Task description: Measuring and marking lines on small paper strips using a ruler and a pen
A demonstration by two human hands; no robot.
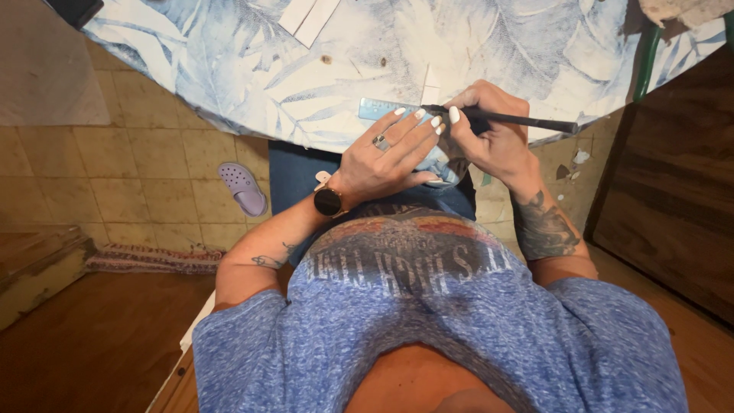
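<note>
My left hand [390, 153] lies flat with fingers spread, pressing a pale blue transparent ruler [376, 108] onto the table near its front edge. My right hand [493, 130] grips a thin black pencil-like tool [527, 120], its tip at the ruler's edge by my left fingertips. A narrow white paper strip [430, 76] lies just above the ruler. The table [252, 69] is round and covered in a white and blue leaf-print cloth.
White paper pieces [310, 17] lie at the table's far side. A lilac clog [243, 188] sits on the tiled floor to the left, next to a woven rug [153, 258]. A dark wooden panel [673, 206] stands at right.
</note>
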